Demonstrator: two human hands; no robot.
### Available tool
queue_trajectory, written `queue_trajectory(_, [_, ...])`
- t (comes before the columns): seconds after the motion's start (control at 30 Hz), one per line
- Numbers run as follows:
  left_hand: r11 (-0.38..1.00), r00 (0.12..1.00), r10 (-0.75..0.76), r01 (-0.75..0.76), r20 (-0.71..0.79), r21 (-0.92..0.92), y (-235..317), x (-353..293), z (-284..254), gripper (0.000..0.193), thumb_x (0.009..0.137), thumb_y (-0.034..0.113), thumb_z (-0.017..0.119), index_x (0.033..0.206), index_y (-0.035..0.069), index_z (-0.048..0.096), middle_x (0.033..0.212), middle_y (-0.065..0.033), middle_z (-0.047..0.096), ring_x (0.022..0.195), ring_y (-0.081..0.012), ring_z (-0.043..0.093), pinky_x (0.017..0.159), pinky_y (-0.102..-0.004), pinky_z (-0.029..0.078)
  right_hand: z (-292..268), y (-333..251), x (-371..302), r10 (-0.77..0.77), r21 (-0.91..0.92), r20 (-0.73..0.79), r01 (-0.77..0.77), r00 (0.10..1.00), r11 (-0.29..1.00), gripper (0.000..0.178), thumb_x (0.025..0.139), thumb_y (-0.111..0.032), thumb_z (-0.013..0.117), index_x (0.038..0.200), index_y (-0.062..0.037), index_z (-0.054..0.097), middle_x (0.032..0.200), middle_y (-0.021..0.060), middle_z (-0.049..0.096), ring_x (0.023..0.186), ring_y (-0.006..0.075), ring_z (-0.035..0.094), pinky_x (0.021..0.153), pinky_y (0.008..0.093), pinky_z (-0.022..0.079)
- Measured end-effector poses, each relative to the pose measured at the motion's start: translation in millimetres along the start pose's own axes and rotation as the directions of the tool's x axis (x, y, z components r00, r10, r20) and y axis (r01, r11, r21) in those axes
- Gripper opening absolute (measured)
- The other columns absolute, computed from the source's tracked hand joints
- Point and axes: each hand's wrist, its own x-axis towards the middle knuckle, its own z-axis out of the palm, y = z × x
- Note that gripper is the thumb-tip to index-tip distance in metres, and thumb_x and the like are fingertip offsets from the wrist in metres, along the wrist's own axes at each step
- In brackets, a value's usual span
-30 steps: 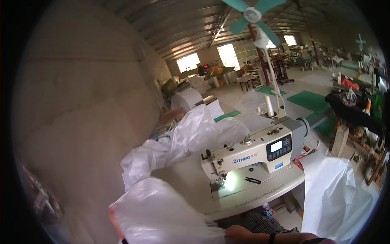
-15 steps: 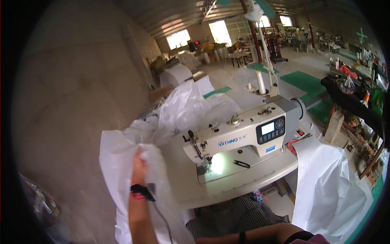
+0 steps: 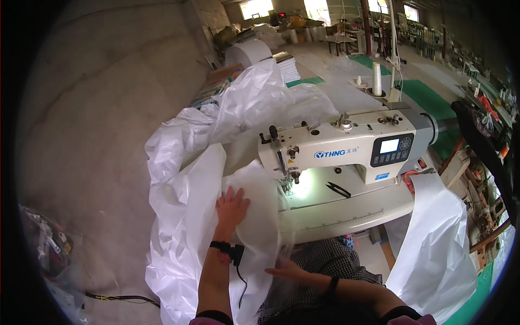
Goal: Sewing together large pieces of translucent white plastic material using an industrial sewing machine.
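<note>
A white plastic-like sheet lies over the left part of the sewing table, its folds hanging down at the front. On it rests my left hand, palm down with the fingers spread, left of the needle area. Lower and to the right, my right hand reaches to the sheet's near edge; its fingers look stretched out over the edge and are slightly blurred. Right of the sheet stands a white sewing machine with its lamp lit. Black thread snips lie on the machine bed, touched by neither hand.
More crumpled white sheeting is heaped behind the machine. A white piece hangs off the table's right side. Thread cones stand behind the machine. A bare wall is at the left, with a black cable on the floor.
My left hand has gone from holding the raised sheet to lying flat on it, and the sheet now covers the table beside the needle. My right hand has come into view at its edge.
</note>
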Motion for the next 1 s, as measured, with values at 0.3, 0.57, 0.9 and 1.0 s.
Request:
queue_trajectory(0.3, [0.973, 0.967, 0.228, -0.228, 0.109, -0.011, -65, -37, -40, 0.049, 0.086, 0.031, 0.057, 0.128, 0.007, 0.049, 0.134, -0.0208, 0.043, 0.115, -0.0339, 0.05, 0.094, -0.0382, 0.042, 31, 65, -35, 0.24, -0.053, 0.823, -0.351, 0.515, 0.935, 0.034, 0.093, -0.033, 0.053, 0.105, -0.003, 0.064, 0.086, 0.0077, 0.065, 0.076, 0.0145, 0.06, 0.072, 0.0301, 0.049])
queue_trajectory(0.57, [0.294, 0.971, -0.232, 0.125, 0.056, -0.948, -93, -4, -96, 0.05, 0.091, 0.033, 0.054, 0.128, 0.0, 0.046, 0.127, -0.0119, 0.051, 0.106, -0.0237, 0.056, 0.086, -0.0332, 0.048, 25, 9, -10, 0.195, 0.208, 0.24, -0.246, 0.951, 0.947, 0.041, 0.09, -0.03, 0.058, 0.113, 0.0036, 0.058, 0.1, 0.0115, 0.063, 0.097, 0.0187, 0.058, 0.085, 0.029, 0.046])
queue_trajectory(0.9, [0.969, 0.954, -0.209, 0.172, 0.216, 0.18, -202, -48, 20, 0.05, 0.092, 0.046, 0.039, 0.132, 0.017, 0.044, 0.138, -0.0137, 0.039, 0.129, -0.0357, 0.033, 0.106, -0.0497, 0.024, 11, 24, -54, 0.353, -0.393, 0.498, -0.157, 0.792, 0.906, 0.043, 0.093, -0.034, 0.049, 0.124, -0.005, 0.053, 0.111, 0.0155, 0.061, 0.098, 0.0259, 0.059, 0.089, 0.0325, 0.045])
queue_trajectory(1.0, [0.978, 0.976, -0.208, 0.208, 0.062, 0.005, -142, -60, 21, 0.052, 0.09, 0.051, 0.039, 0.134, 0.024, 0.043, 0.139, -0.0119, 0.039, 0.131, -0.0358, 0.03, 0.107, -0.0527, 0.019, -30, -31, -81, -0.089, -0.301, 0.813, 0.546, 0.576, 0.782, 0.044, 0.092, -0.031, 0.051, 0.128, -0.005, 0.049, 0.113, 0.0109, 0.061, 0.1, 0.0226, 0.057, 0.092, 0.0329, 0.043])
